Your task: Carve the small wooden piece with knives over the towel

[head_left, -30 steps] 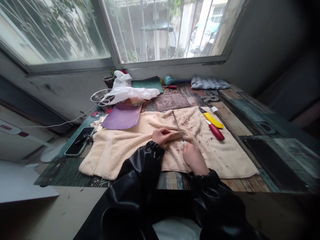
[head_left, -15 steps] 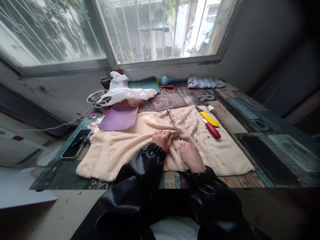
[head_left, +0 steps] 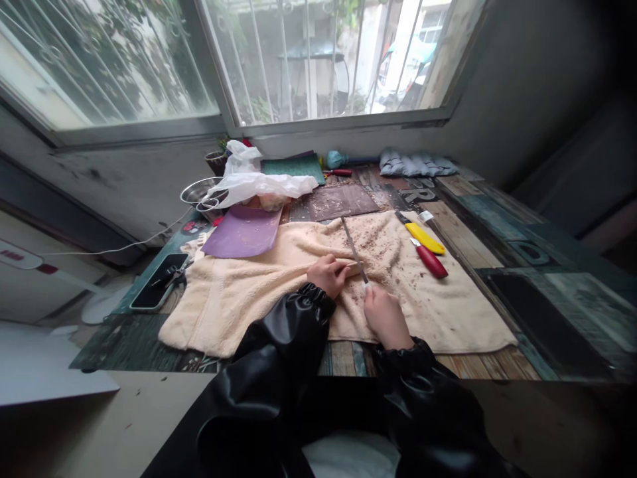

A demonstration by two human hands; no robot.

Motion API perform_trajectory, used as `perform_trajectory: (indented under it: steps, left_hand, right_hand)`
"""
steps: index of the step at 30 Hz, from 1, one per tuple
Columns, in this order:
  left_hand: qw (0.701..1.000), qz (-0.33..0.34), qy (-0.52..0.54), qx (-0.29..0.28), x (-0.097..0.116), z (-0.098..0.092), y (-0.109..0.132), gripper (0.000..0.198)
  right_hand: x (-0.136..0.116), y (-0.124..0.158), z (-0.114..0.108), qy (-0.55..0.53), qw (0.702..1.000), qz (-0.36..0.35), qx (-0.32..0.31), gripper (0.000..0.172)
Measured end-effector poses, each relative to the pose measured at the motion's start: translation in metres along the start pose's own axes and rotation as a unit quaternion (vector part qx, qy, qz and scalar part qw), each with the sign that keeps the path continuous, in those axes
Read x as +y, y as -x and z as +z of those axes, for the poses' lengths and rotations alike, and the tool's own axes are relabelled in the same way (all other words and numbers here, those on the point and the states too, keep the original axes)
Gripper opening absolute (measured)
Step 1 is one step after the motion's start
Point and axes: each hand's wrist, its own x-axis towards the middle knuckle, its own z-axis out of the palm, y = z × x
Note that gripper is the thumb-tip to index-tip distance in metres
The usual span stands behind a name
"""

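My left hand (head_left: 328,275) is closed, pressing a small pale piece that looks like wood (head_left: 353,269) down on the cream towel (head_left: 199,318). A long, thin, dark file (head_left: 353,251) with a white handle lies across that piece, its tip pointing away from me. My right hand (head_left: 387,317) is wrapped around the file's handle. Brown shavings (head_left: 371,239) are scattered over the towel beyond both hands. To the right of them lie a yellow-handled knife (head_left: 424,238) and a red-handled knife (head_left: 431,261).
A purple sheet (head_left: 243,232) overlaps the towel's far left. Behind it are a white plastic bag (head_left: 269,184) and a metal bowl (head_left: 194,192). A phone (head_left: 159,282) with keys on it lies at left. A brown sheet (head_left: 343,202) with crumbs and a grey bundle (head_left: 415,162) sit farther back.
The whole view has shifted a little, so everything appears slightly farther right. Both hands keep their holds, and the file lies across the pale piece much as before.
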Motion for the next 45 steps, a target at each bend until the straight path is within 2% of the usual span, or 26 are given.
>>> perform_trajectory:
  steps: [5, 12, 18, 24, 36, 40, 45]
  left_hand:
    - [1.000, 0.008, 0.001, 0.010, -0.001, 0.002, 0.001, 0.022]
    - [0.999, 0.007, 0.046, 0.021, -0.001, 0.002, 0.001, 0.018]
    - [0.997, 0.039, 0.067, 0.003, -0.003, -0.003, 0.001, 0.017]
    - [0.996, 0.042, 0.074, -0.003, -0.003, -0.005, 0.001, 0.018]
    - [0.998, 0.044, 0.033, 0.018, -0.003, 0.001, 0.003, 0.017]
    - [0.999, 0.025, 0.015, 0.028, 0.000, 0.003, 0.005, 0.018]
    - [0.999, 0.032, 0.018, 0.024, 0.001, 0.004, 0.007, 0.018]
  right_hand:
    - [0.000, 0.001, -0.004, 0.007, 1.000, -0.004, -0.001, 0.041]
    - [-0.006, 0.019, 0.000, 0.037, 0.999, 0.015, 0.006, 0.039]
    - [-0.009, 0.029, 0.008, 0.059, 0.998, 0.006, 0.035, 0.034]
    - [-0.013, 0.035, 0.015, 0.073, 0.996, 0.004, 0.051, 0.035]
    - [0.001, 0.012, -0.002, -0.005, 1.000, 0.026, -0.013, 0.043]
    - [0.007, 0.010, -0.006, -0.004, 1.000, 0.013, -0.013, 0.045]
    - [0.017, 0.014, -0.007, 0.004, 1.000, -0.003, -0.009, 0.045]
